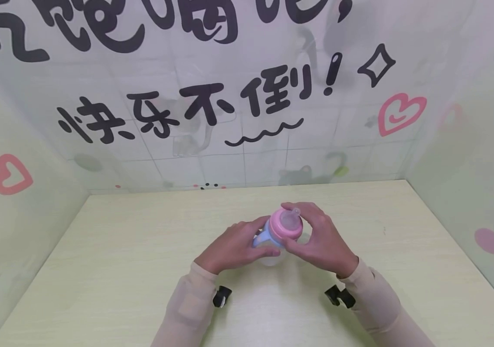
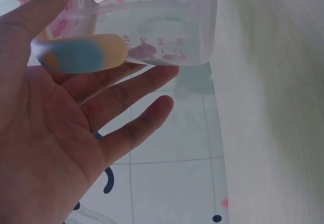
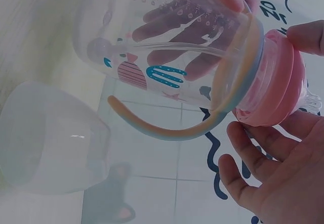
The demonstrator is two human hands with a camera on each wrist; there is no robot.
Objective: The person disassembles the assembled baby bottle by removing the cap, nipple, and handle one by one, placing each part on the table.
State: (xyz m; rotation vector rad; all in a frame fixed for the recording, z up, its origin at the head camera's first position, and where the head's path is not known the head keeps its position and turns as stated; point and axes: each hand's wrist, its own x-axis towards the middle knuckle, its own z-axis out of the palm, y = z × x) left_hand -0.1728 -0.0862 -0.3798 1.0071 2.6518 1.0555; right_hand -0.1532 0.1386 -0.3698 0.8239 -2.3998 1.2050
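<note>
A clear baby bottle (image 3: 162,57) with printed pictures, a measuring scale and a straw inside stands on the table. My left hand (image 1: 235,246) holds it around the upper body and a side handle (image 2: 81,54), thumb at the front; in the left wrist view its lower fingers spread beneath the bottle's side. My right hand (image 1: 327,243) grips the pink collar (image 3: 278,82) between thumb and fingers. A clear teat (image 1: 295,212) rises from the collar. The other curved handle (image 3: 167,134) sticks out on the right hand's side.
A translucent cup-shaped cover (image 3: 55,138) stands on the table near the bottle, mostly hidden behind my right hand in the head view. The pale wood-grain table (image 1: 121,270) meets a printed back wall (image 1: 212,168) and side walls on both sides.
</note>
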